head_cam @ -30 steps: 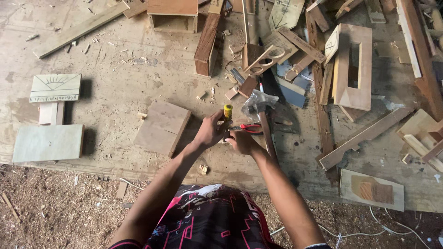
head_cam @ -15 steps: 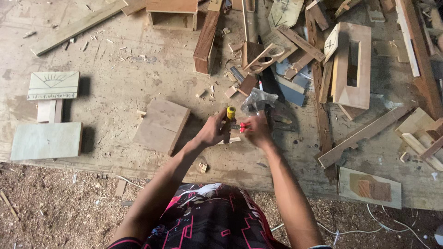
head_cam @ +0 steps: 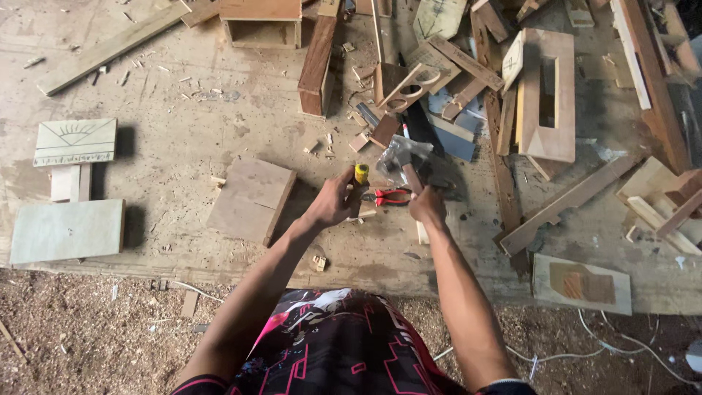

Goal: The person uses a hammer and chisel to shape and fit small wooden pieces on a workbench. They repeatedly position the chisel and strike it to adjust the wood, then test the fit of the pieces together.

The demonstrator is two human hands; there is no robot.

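Head view: nearest lies sawdust-strewn ground, then a worn board floor (head_cam: 183, 146) littered with offcuts. Left hand (head_cam: 333, 205) is closed round a yellow-handled tool (head_cam: 361, 174), held upright, its yellow end up and the tip hidden. Right hand (head_cam: 426, 207) is closed on a hammer (head_cam: 409, 164), handle running away from the body, head at the far end. Red pliers (head_cam: 391, 196) lie between the hands. Farther off sit a wood block (head_cam: 252, 199), frames and planks.
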